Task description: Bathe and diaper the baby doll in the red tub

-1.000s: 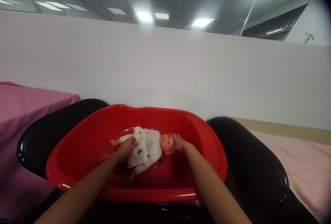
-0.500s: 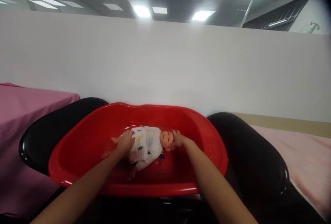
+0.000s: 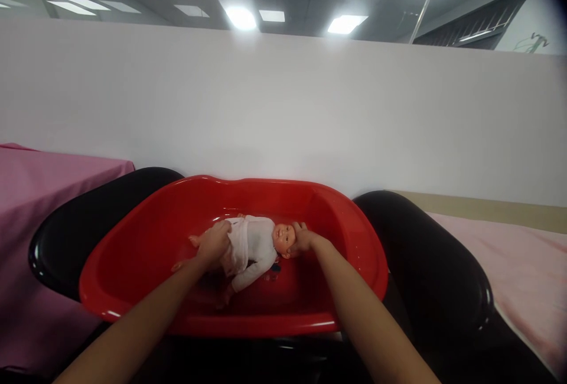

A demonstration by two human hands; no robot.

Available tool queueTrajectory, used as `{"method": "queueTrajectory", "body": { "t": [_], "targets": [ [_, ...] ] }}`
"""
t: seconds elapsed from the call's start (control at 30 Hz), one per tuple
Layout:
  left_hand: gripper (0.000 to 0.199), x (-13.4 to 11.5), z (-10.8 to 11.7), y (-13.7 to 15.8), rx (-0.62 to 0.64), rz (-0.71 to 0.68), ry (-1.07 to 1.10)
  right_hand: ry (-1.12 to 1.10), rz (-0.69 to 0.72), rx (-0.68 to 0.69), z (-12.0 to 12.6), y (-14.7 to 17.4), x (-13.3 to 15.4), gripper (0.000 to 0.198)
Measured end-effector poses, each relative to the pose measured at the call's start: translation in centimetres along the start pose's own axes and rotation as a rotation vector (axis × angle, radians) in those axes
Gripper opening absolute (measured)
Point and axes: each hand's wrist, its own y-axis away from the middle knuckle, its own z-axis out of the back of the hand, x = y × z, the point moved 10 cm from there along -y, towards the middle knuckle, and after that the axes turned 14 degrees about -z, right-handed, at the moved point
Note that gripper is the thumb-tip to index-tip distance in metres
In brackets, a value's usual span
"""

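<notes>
A baby doll (image 3: 260,237) lies on its back in a red baby bathtub (image 3: 248,324), its head towards the right and its legs towards the left. It wears a white long-sleeved top. Around its hips is a white diaper (image 3: 240,241), the front of which looks folded over. My left hand (image 3: 215,240) is closed on the diaper's front edge, with the fingertips partly hidden. Cupped round the top and side of the doll's head is my right hand (image 3: 302,238). One doll arm stretches towards the tub's near side.
Black padded side pieces (image 3: 423,254) flank the tub. A pink-draped surface (image 3: 53,189) stands at the left, and a pale pink sheet (image 3: 527,266) covers the one at the right. Behind the tub rises a white partition (image 3: 283,106).
My left hand has turned the patterned front of the diaper over, so its print no longer shows and plain white does. My right hand stays at the doll's head.
</notes>
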Motion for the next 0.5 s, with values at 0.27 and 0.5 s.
{"method": "queueTrajectory", "body": {
  "t": [0.27,0.5],
  "targets": [
    [0.021,6.3,6.0,4.0,-0.314,0.514,-0.081,0.020,-0.024,-0.014,-0.3,-0.5,-0.2,0.101],
    [0.021,3.3,-3.8,2.3,0.184,0.274,0.295,-0.002,-0.009,-0.031,-0.3,-0.6,-0.4,0.097]
  ]
}}
